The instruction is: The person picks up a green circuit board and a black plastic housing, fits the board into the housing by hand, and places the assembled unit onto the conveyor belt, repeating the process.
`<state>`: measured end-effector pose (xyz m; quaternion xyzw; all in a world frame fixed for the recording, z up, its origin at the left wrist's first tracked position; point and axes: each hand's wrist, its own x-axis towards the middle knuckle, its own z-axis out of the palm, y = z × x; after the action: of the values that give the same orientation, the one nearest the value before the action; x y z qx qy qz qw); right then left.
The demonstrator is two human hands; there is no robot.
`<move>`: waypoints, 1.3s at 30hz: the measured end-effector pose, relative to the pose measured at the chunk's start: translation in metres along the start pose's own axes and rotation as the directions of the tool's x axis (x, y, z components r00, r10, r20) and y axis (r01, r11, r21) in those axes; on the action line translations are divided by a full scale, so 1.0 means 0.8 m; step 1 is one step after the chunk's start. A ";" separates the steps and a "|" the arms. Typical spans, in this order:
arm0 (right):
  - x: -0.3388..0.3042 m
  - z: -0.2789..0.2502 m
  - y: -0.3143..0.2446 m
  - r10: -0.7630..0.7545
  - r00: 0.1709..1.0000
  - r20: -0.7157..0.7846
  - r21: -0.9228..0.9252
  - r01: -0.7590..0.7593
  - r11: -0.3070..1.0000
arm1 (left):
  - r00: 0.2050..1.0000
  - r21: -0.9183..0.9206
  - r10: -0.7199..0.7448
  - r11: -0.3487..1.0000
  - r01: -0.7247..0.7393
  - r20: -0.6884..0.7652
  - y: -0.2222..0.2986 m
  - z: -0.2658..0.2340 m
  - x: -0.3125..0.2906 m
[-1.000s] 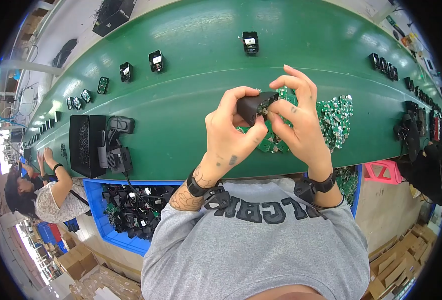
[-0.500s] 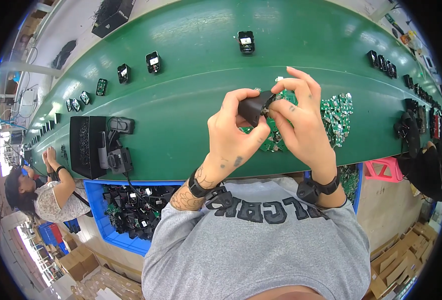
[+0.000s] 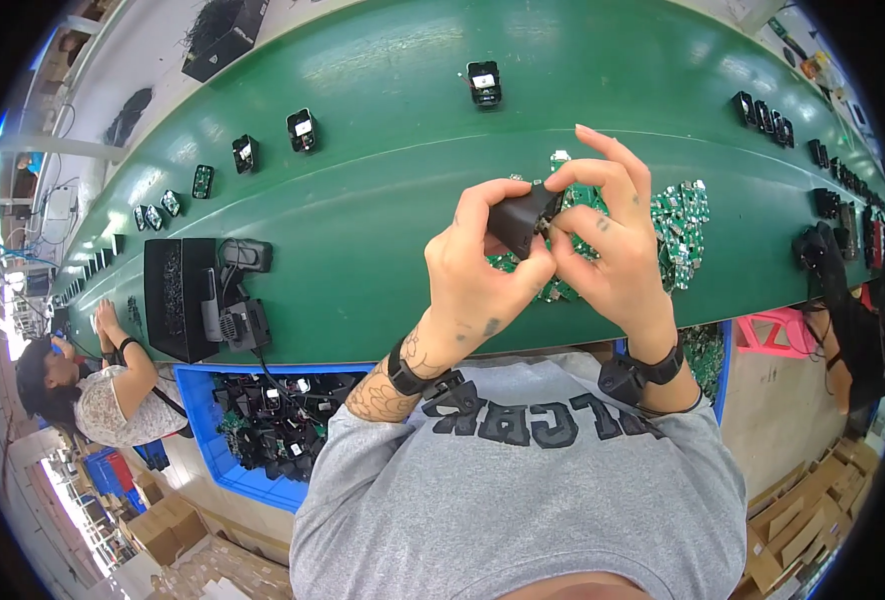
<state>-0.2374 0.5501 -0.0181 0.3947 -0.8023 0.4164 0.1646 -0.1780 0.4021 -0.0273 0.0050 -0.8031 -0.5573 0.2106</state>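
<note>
Above the green table, my left hand (image 3: 478, 260) grips a black plastic housing (image 3: 516, 222) between thumb and fingers. The fingers of my right hand (image 3: 608, 235) are closed at the housing's right side, pinching at its open edge, where a small light-coloured part shows. What exactly the right fingertips hold is partly hidden. Under and behind my hands lies a pile of small green circuit boards (image 3: 681, 225). Farther up the table stands an open black housing with a white label inside (image 3: 484, 83).
More housings (image 3: 302, 130) line the table's far left, others (image 3: 758, 115) the far right. A black box with a small device (image 3: 178, 300) stands at left. Below the edge, a blue bin (image 3: 228, 480) holds black parts. A co-worker (image 3: 113, 390) sits left; a pink stool (image 3: 771, 333) stands right.
The housing has tilted slightly in my hands, and both hands have shifted a little to the right in view. My right fingers stay at its edge.
</note>
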 end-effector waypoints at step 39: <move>0.005 -0.022 0.038 -0.295 0.945 0.144 0.211 0.262 0.942 | 0.526 -0.197 -0.466 0.586 0.786 0.712 -0.024 -0.039 0.051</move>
<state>-0.2644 0.5723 -0.0218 0.5531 -0.7062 0.4271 0.1136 -0.2087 0.3573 -0.0216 0.0779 -0.5902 -0.7526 -0.2813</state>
